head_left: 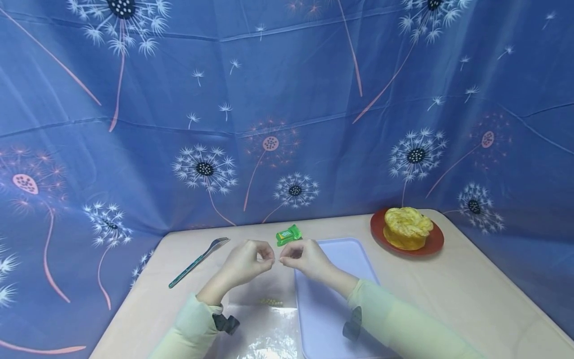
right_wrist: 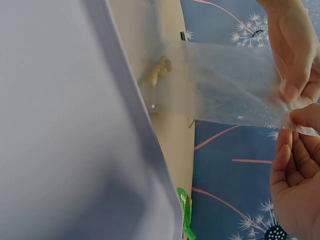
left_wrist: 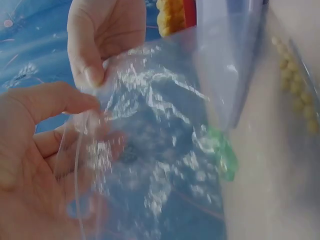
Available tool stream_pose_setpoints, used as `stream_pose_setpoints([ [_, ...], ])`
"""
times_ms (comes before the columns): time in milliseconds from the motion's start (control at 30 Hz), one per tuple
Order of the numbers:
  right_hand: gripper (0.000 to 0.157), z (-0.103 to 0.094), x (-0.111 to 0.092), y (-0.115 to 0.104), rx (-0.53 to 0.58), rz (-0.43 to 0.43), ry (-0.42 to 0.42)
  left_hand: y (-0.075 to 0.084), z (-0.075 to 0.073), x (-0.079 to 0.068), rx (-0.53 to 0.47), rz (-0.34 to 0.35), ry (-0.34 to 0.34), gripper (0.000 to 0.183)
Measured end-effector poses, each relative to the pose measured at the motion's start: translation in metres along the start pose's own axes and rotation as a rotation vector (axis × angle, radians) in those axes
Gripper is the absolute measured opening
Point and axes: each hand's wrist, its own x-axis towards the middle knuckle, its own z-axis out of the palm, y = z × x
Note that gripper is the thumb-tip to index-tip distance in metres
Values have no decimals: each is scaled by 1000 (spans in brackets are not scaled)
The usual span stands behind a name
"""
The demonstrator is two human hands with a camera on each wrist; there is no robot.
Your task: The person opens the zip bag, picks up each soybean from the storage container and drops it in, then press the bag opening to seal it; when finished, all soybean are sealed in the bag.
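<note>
A clear plastic bag hangs between my two hands, its upper edge held by both. Small round yellowish beans lie in a row at its lower end; they also show through the film in the left wrist view. My left hand pinches one side of the edge between thumb and fingers. Close beside it, my right hand pinches the other side. Whether the bag's mouth is parted cannot be made out.
Below the right forearm lies a lavender tray. A fork rests at left, a green wrapped packet behind the hands. At back right a red plate carries a yellow bread-like cake. Shiny clear plastic shows in front.
</note>
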Motion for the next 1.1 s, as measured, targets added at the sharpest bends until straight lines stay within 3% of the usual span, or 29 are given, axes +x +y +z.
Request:
stream_pose_setpoints([
  [100,4,-3,-1,-2,4,49,-7,-2,-4,-3,-17,-29,-3,12],
  [467,4,-6,-3,0,5,69,-7,-15,-16,-15,24,-69,38,14],
  [767,8,-7,-3,4,-2,74,-19,-33,-33,-32,-80,-146,26,8],
  [1100,7,-7,-2,11,4,81,-24,-59,-46,-53,-159,-222,88,4],
])
